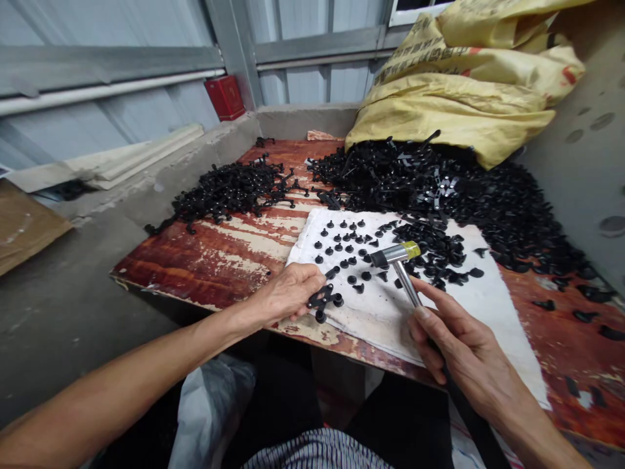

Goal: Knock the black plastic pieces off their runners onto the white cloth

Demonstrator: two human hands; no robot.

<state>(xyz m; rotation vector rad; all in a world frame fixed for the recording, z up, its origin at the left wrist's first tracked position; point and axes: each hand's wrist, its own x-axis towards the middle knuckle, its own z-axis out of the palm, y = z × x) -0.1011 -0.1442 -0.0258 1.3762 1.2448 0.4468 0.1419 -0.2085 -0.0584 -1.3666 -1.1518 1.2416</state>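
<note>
My left hand (288, 293) is closed on a black plastic cross-shaped part (325, 301) at the near left corner of a white cloth (385, 312). In my right hand (456, 345) is a small hammer (398, 255), gripped by its handle, its metal and yellow head hovering over the cloth. Several small black plastic caps (344, 251) stand scattered on the cloth just beyond the hammer head.
A worn red wooden board (215, 254) carries a pile of assembled black parts (229, 189) at the far left and a large heap of black pieces (469, 195) at the right. Yellow sacks (463, 85) lie behind. A red box (225, 98) sits on the ledge.
</note>
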